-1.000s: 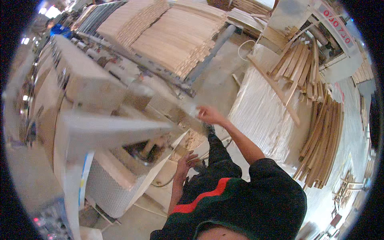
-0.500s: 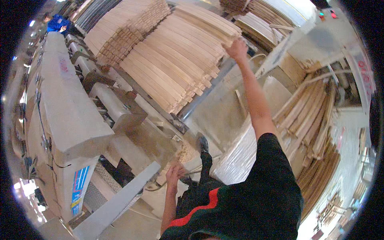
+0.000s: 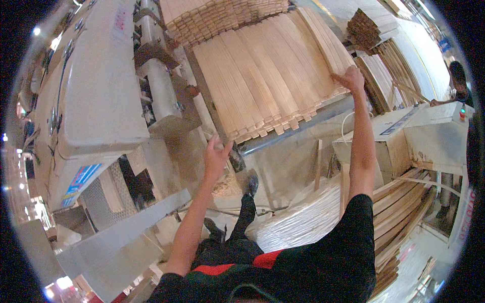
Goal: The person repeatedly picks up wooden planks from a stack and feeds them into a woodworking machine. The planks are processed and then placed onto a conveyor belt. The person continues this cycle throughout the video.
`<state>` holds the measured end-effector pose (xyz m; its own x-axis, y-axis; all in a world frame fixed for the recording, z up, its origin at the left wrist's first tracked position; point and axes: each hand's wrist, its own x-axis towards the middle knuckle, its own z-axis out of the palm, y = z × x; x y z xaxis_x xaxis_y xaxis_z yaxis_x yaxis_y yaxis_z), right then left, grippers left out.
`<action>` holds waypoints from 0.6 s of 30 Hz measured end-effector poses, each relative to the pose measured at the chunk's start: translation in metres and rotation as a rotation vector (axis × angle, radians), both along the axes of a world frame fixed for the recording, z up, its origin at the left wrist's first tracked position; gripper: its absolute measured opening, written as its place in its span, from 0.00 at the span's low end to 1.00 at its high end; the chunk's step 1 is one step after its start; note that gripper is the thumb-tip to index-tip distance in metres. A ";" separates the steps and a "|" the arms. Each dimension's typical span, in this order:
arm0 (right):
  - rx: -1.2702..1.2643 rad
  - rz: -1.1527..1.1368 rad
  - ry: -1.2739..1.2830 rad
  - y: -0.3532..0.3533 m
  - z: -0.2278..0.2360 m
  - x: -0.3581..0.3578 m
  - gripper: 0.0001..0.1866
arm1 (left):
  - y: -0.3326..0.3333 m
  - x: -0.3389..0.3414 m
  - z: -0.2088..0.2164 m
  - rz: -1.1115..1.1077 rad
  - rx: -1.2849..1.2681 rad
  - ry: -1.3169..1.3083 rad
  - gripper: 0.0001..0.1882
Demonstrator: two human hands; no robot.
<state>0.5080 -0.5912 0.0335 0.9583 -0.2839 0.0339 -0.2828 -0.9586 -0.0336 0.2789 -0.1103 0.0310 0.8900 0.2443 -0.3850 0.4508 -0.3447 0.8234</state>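
Note:
A wide stack of pale wooden planks lies on a metal rail in front of me. My right hand reaches far out, its fingers curled over the edge of the outermost plank on the stack's right side. My left hand is raised with its fingers apart at the near left corner of the stack, just below the plank ends; I cannot tell whether it touches them. My legs and dark shoes show below.
A large grey-white machine with a roller fills the left. A white cabinet stands on the right, with wooden strips and a white wrapped bundle below. Another person stands far right.
My right arm stretched up and out onto the stack's right edge. My left hand rose from waist height to the near plank ends. The view swung toward the stack.

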 end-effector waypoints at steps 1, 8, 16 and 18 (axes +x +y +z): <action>0.027 0.017 0.013 0.043 0.013 -0.008 0.44 | 0.013 0.007 -0.028 0.005 0.182 -0.153 0.35; 0.046 0.020 -0.103 0.141 0.004 -0.099 0.47 | 0.000 0.036 -0.037 -0.001 0.143 -0.138 0.40; 0.293 0.071 -0.061 0.262 0.024 -0.175 0.50 | 0.008 0.042 -0.039 -0.112 0.065 -0.156 0.23; 0.323 0.073 -0.024 0.286 0.032 -0.185 0.52 | 0.009 0.041 -0.045 -0.067 0.164 -0.236 0.22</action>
